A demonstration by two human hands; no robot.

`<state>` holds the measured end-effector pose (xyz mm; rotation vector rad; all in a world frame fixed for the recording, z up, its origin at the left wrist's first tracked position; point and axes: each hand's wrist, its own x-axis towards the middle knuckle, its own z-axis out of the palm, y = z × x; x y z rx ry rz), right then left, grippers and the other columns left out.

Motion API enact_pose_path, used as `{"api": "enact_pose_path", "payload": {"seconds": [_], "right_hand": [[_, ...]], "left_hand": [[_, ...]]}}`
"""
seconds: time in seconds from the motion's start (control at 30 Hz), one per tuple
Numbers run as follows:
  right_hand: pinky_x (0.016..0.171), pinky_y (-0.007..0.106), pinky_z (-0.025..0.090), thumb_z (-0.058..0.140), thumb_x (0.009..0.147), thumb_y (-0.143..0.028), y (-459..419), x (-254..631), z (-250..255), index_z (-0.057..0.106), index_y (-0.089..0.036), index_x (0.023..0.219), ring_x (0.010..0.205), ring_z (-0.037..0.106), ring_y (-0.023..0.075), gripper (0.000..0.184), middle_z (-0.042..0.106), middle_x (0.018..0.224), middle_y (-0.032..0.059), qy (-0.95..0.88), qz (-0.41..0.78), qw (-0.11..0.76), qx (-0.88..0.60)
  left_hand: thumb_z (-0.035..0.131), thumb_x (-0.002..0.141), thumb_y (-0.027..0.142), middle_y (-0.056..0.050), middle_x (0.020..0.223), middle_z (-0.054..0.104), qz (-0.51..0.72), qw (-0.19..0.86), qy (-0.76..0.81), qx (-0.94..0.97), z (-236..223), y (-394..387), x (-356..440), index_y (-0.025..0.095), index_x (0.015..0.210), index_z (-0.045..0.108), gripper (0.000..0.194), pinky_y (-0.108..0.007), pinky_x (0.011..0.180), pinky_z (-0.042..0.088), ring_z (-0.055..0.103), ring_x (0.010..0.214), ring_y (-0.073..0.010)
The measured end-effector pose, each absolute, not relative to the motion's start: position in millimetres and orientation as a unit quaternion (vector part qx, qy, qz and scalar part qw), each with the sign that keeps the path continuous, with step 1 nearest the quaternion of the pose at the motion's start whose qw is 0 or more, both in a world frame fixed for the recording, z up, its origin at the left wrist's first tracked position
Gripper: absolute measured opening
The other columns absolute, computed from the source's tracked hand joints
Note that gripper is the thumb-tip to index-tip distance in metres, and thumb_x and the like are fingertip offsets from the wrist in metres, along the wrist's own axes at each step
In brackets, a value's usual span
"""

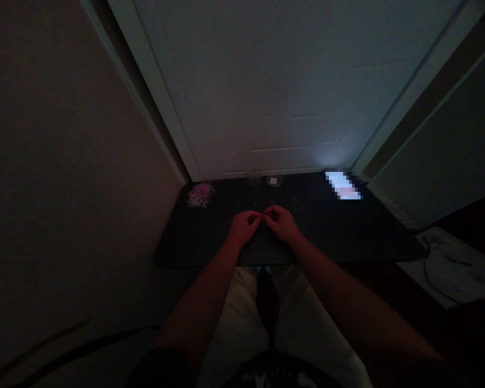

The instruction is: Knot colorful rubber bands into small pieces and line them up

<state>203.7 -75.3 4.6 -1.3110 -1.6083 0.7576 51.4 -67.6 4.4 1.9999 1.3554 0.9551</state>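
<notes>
Over the middle of a dark table (327,237), my left hand (244,226) and my right hand (281,222) meet at their fingertips. Both are closed in a pinch, thumb against fingers. Whatever sits between the fingertips is too small and dark to make out. Just beyond the hands lie a few tiny thin pieces (295,199), too dim to name. A pile of pink and white thin strands (201,194) rests at the table's far left. Along the back edge stand a small clear round container (254,177) and a round dish (280,181) with a white square (273,181) in it.
A lit screen (343,186), blurred into blocks, lies at the back right. Behind the table rises a pale panel (307,118) with heart patterns, and a wall (105,188) stands close on the left. A pale sheet with a cable (456,269) lies at lower right. The room is dim.
</notes>
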Motion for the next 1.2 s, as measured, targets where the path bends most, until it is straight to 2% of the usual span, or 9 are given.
{"api": "enact_pose_path", "payload": {"seconds": [0.4,0.67,0.87,1.2], "right_hand": [[0.057,0.027,0.041,0.055,0.072,-0.028,-74.6,206.8,-0.6,0.06,-0.018,0.077,0.06,0.054,0.0138,0.012,0.06,0.066,0.0007,-0.665,0.286,0.451,-0.523],[0.057,0.026,0.04,0.053,0.073,-0.027,-73.8,206.2,-2.7,0.058,-0.018,0.075,0.061,0.052,0.0137,0.01,0.058,0.066,0.0006,-0.663,0.272,0.444,-0.538],[0.056,0.026,0.039,0.052,0.073,-0.026,-74.8,205.8,-0.2,0.058,-0.018,0.075,0.06,0.052,0.0137,0.01,0.058,0.066,0.0005,-0.667,0.262,0.439,-0.542],[0.058,0.026,0.039,0.05,0.073,-0.023,-74.5,205.7,-2.1,0.055,-0.019,0.073,0.061,0.051,0.0137,0.007,0.056,0.067,0.0,-0.678,0.253,0.436,-0.535]], "left_hand": [[0.056,0.078,0.028,-0.002,0.083,0.07,0.355,0.261,0.497,0.748,0.7,-66.4,52.2,0.019,0.089,0.068,0.018,-0.024,0.068,0.048,0.062,0.073,-0.0125],[0.059,0.076,0.026,-0.003,0.081,0.069,0.368,0.299,0.498,0.726,4.4,-68.7,54.2,0.016,0.088,0.066,0.017,-0.023,0.067,0.049,0.062,0.07,-0.0113],[0.057,0.076,0.023,-0.002,0.08,0.069,0.358,0.286,0.503,0.733,2.7,-68.9,53.7,0.018,0.088,0.066,0.016,-0.023,0.067,0.049,0.062,0.071,-0.0112],[0.054,0.077,0.027,-0.001,0.076,0.066,0.351,0.272,0.512,0.735,2.8,-68.0,52.2,0.018,0.082,0.063,0.014,-0.023,0.064,0.046,0.06,0.069,-0.011]]}}
